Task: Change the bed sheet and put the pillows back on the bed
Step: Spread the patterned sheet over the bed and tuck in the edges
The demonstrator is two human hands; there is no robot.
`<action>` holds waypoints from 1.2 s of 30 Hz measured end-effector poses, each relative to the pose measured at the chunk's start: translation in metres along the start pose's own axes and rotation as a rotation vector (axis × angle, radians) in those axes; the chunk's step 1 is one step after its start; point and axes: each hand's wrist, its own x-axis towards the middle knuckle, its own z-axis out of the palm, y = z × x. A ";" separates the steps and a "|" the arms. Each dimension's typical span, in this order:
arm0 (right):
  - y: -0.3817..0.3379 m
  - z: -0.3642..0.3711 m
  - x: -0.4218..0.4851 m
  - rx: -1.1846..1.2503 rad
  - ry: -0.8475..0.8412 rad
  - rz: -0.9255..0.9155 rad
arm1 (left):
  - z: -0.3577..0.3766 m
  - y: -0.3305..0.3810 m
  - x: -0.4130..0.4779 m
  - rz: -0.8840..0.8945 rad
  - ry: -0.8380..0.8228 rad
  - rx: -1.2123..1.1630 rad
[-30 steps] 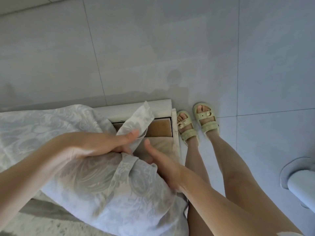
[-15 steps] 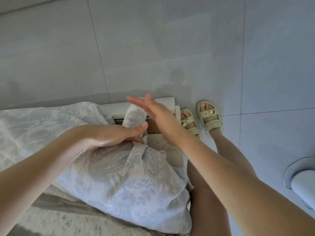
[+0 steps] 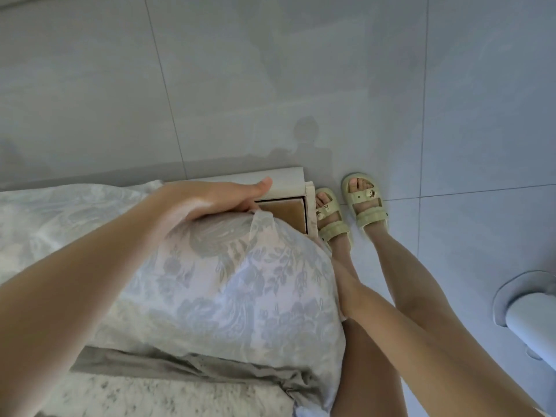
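Sheet (image 3: 240, 281), pale floral, lies over the bed from left edge to centre of frame, bulging over the mattress corner; that corner isn't tucked yet, I'd say, since the brown base (image 3: 285, 209) shows bare just past the hem; so I reckon I'm partway thru fitting; other corners are out of view, can't say; no pillows in view, so that part looks undone. My left hand (image 3: 210, 203), centre-left, has fingers curled round the sheet's hem, thumb stretched out along the white bedframe (image 3: 288, 176); my right hand (image 3: 343, 284), centre-right, sits against the sheet's side w/ fingers hidden behind the cloth, so can't tell if it's gripping. Lower left, a grey cloth (image 3: 180, 365) shows below the sheet's edge, a speckled white one (image 3: 150, 395) below that; can't tell what either is. Floor (image 3: 270, 70) is big pale grey glossy tiles across the top half and right; my feet in pale green sandals (image 3: 365, 206) stand just right of the bedframe's corner; a white rounded thing (image 3: 529, 311) at the right edge, unclear what.
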 end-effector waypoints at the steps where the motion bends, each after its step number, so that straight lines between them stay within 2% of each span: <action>1: 0.003 -0.007 -0.005 0.028 0.138 -0.082 | 0.000 0.007 0.002 0.002 -0.009 0.009; 4: -0.001 -0.025 -0.043 -0.084 0.559 -0.515 | 0.001 0.014 0.008 -0.009 -0.006 0.057; 6: 0.009 -0.032 -0.069 -0.104 0.626 -0.671 | 0.001 0.013 0.012 -0.024 0.011 0.052; 7: 0.018 -0.029 -0.078 -0.127 0.560 -0.692 | 0.001 0.013 0.012 -0.026 0.011 0.046; 9: 0.035 -0.018 -0.081 -0.129 0.345 -0.600 | 0.001 0.013 0.011 -0.032 0.015 0.038; 11: 0.041 -0.002 -0.072 0.005 0.058 -0.433 | -0.001 0.013 0.012 -0.041 -0.008 0.022; 13: 0.034 0.010 -0.056 0.070 -0.080 -0.282 | -0.003 0.012 0.010 -0.053 -0.067 -0.015; 17: 0.011 0.022 -0.009 0.029 -0.274 -0.157 | -0.009 0.001 0.007 -0.041 -0.184 -0.080; 21: -0.007 0.020 0.014 0.103 -0.290 -0.092 | -0.006 -0.002 0.011 0.030 -0.051 -0.082; 23: -0.014 0.016 0.012 0.116 -0.240 -0.102 | -0.006 -0.002 0.015 0.208 0.100 -0.159; 25: -0.019 0.016 0.003 0.104 -0.131 -0.147 | -0.012 -0.009 0.012 0.396 0.286 -0.268; 27: -0.019 0.015 -0.006 0.070 0.077 -0.270 | -0.023 -0.025 0.005 0.469 0.473 -0.280; 28: -0.018 0.014 -0.011 0.021 0.214 -0.378 | -0.028 -0.040 0.002 0.469 0.555 -0.244; 30: -0.024 0.014 -0.027 -0.145 0.479 -0.714 | -0.030 -0.069 -0.006 0.396 0.713 -0.099; 31: -0.034 0.018 -0.038 -0.267 0.499 -0.882 | -0.027 -0.080 -0.010 0.358 0.777 -0.019; 32: -0.047 0.026 -0.049 -0.413 0.404 -0.997 | -0.021 -0.089 -0.012 0.339 0.827 0.050; 33: -0.060 0.038 -0.054 -0.591 0.263 -1.026 | -0.016 -0.095 -0.012 0.342 0.862 0.117; 35: -0.085 0.066 -0.051 -1.020 0.036 -0.912 | -0.010 -0.105 -0.009 0.383 0.908 0.254; 36: -0.094 0.078 -0.044 -1.215 -0.008 -0.839 | -0.011 -0.109 -0.006 0.389 0.916 0.318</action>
